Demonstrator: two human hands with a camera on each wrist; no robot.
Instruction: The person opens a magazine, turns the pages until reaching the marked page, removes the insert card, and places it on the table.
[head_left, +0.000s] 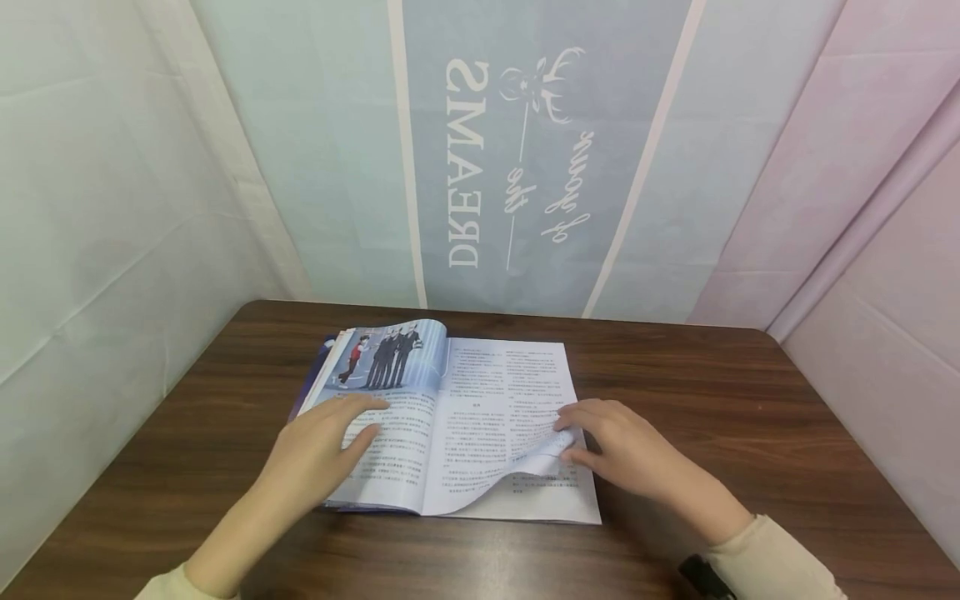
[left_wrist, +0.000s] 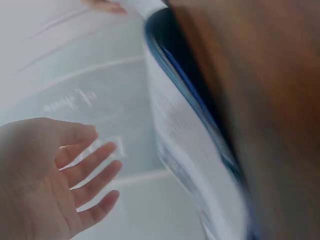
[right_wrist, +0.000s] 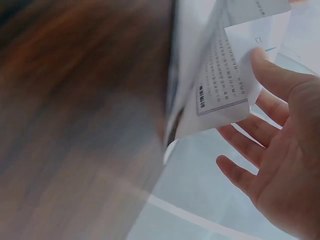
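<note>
An open magazine (head_left: 480,433) lies on the brown table, with a colour picture of dark-suited figures at the top of its left page. My right hand (head_left: 626,446) pinches the outer edge of a right-hand page (head_left: 543,457), whose lower corner is lifted and curls over the sheet below. In the right wrist view the thumb lies on the printed side of that page (right_wrist: 222,82), fingers behind it. My left hand (head_left: 318,446) hovers over the left page, fingers relaxed and holding nothing; the left wrist view shows that hand (left_wrist: 60,180) apart from the paper.
The dark wood table (head_left: 750,417) extends to both sides of the magazine. A pale blue cloth backdrop (head_left: 525,167) with mirrored lettering hangs behind it, and white cloth walls (head_left: 97,208) stand left and right. A black band (head_left: 705,577) shows at the right sleeve.
</note>
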